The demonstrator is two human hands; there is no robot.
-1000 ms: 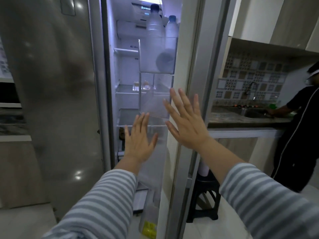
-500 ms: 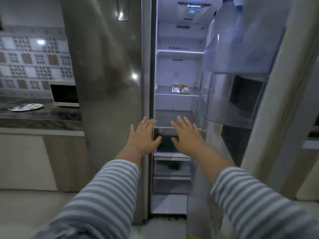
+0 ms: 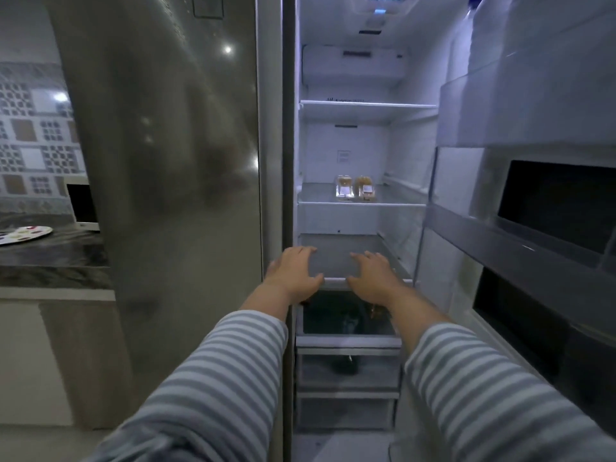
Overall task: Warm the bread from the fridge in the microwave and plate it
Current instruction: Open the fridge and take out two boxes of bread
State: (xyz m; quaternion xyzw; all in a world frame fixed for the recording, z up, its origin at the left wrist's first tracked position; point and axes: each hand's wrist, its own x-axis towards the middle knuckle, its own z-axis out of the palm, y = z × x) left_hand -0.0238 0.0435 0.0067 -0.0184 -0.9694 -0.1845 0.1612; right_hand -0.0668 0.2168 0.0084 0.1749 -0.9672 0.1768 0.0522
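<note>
The fridge [image 3: 363, 111] stands open in front of me, lit inside. Two small clear packs of bread [image 3: 355, 187] sit side by side on the middle glass shelf, toward the back. My left hand [image 3: 293, 273] and my right hand [image 3: 373, 275] reach forward, palms down and fingers loosely spread, over the front edge of the shelf below the bread. Neither hand holds anything. A white microwave [image 3: 81, 206] stands on the dark counter at far left, partly hidden by the closed fridge door. A patterned plate [image 3: 23, 235] lies on the counter in front of it.
The closed steel freezer door [image 3: 166, 195] fills the left centre. The open fridge door [image 3: 533, 195] with its bins and bottles stands close on my right. Clear drawers [image 3: 346, 371] sit below my hands, one with dark contents.
The view has swung left and closer into the fridge as the door opened wide. Both hands have dropped from the door edge and moved forward to the lower shelf.
</note>
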